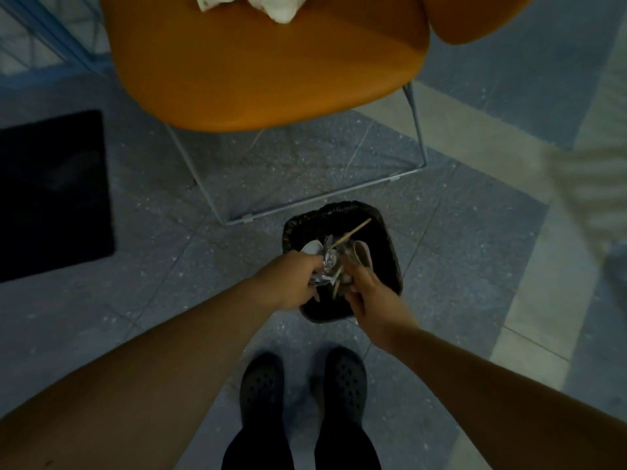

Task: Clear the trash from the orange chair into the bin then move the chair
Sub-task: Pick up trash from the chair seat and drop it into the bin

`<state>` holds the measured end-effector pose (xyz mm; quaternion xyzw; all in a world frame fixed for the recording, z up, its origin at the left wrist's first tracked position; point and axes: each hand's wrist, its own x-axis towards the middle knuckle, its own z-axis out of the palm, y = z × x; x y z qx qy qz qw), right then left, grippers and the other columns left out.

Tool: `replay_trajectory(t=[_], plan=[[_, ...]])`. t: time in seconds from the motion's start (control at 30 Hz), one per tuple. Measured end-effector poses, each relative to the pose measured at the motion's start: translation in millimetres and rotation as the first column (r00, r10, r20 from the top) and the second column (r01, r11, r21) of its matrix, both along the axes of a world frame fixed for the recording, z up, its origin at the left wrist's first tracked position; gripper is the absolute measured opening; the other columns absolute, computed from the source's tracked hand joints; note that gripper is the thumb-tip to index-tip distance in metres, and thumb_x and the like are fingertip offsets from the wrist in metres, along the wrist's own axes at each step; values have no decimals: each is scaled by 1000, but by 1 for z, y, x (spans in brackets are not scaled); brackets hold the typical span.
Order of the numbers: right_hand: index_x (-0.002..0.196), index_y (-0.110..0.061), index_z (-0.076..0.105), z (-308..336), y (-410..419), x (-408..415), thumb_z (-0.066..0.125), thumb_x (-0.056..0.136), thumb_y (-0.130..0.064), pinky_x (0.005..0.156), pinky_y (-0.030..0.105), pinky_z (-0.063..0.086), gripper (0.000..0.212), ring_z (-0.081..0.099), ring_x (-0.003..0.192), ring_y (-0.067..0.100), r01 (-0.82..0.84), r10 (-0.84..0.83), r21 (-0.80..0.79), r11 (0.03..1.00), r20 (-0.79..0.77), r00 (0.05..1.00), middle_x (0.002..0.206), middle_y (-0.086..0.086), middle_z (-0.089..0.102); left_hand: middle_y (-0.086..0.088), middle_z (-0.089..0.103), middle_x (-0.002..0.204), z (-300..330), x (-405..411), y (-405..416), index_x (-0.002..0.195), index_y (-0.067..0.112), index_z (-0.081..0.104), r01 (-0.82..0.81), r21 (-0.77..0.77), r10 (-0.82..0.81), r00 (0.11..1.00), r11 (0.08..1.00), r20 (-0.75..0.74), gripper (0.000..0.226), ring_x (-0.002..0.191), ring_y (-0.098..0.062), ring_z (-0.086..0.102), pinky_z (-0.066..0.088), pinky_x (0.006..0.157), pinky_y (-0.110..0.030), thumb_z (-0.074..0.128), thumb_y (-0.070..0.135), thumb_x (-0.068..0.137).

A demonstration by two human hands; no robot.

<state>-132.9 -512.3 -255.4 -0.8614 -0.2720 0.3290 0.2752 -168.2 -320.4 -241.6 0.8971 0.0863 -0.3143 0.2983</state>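
Observation:
The orange chair stands ahead of me with crumpled white paper lying on its seat at the top edge of view. A small black bin sits on the floor just in front of the chair's metal legs. Both my hands hover over the bin. My left hand grips crumpled foil and a white cup. My right hand holds a pale paper cup. A wooden stick pokes up from the bundle between the hands; which hand holds it is unclear.
A black mat lies on the tiled floor at the left. My dark clogs stand just behind the bin. A blurred pale shape is at the right edge. A blue metal frame stands at the upper left.

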Motion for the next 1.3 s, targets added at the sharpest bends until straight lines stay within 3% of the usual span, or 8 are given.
replay_trajectory(t=[0.2, 0.47, 0.6, 0.73, 0.83, 0.93, 1.1, 1.3], plan=[[144, -35, 24, 16, -3, 19, 43, 96, -17, 83, 42, 53, 56, 61, 103, 26, -29, 29, -99, 995, -1, 1000, 134, 0, 45, -12, 59, 129, 37, 31, 27, 127, 13, 57, -93, -24, 95, 988, 995, 125, 37, 115, -28, 58, 49, 96, -40, 62, 20, 92], [140, -31, 33, 103, 44, 93, 48, 95, -21, 75, 40, 54, 48, 61, 103, 20, -56, 43, 79, 995, 155, 987, 135, -3, 48, -9, 58, 125, 133, 107, 38, 126, 16, 56, -27, -13, 29, 971, 1000, 238, 30, 109, -29, 57, 48, 92, -45, 57, 22, 97], [135, -30, 39, 156, 65, 130, 49, 96, -26, 65, 45, 54, 40, 62, 96, 17, -11, -48, 207, 978, 281, 958, 130, -7, 54, -4, 52, 138, 183, 142, 51, 135, 20, 48, -10, 76, -13, 953, 997, 302, 37, 120, -25, 52, 46, 98, -42, 54, 26, 100], [127, -28, 48, 193, 79, 168, 53, 95, -26, 66, 34, 52, 32, 56, 89, 3, 101, -225, 344, 933, 343, 912, 120, -13, 59, -3, 52, 135, 218, 171, 75, 137, 22, 46, -74, 209, -25, 900, 975, 436, 40, 123, -24, 48, 47, 95, -44, 53, 29, 99], [123, -25, 51, 208, 97, 197, 55, 94, -24, 64, 31, 52, 29, 53, 82, 1, 101, -257, 385, 917, 378, 890, 115, -10, 60, -4, 56, 129, 230, 196, 101, 133, 23, 50, -169, 221, 24, 842, 960, 538, 39, 119, -25, 51, 49, 90, -41, 57, 29, 95], [121, -26, 49, 215, 127, 231, 53, 94, -25, 63, 39, 55, 27, 59, 86, 7, 83, -263, 396, 914, 428, 865, 112, -9, 60, -9, 60, 125, 234, 230, 131, 129, 18, 54, -235, 201, 66, 789, 951, 610, 38, 115, -30, 55, 50, 85, -42, 61, 27, 92], [128, -29, 47, 218, 182, 288, 51, 95, -27, 75, 33, 53, 33, 55, 99, 4, 100, -285, 430, 897, 392, 875, 127, -13, 53, -10, 58, 129, 227, 288, 184, 129, 17, 54, -252, 144, 107, 768, 957, 631, 37, 107, -31, 60, 52, 86, -49, 61, 25, 94], [128, -28, 49, 210, 243, 355, 55, 94, -26, 80, 37, 53, 34, 58, 100, 11, 160, -361, 455, 876, 396, 844, 125, -9, 57, -14, 59, 126, 221, 360, 249, 129, 14, 55, -234, 177, 79, 786, 956, 613, 39, 111, -32, 58, 52, 88, -44, 62, 25, 92]])
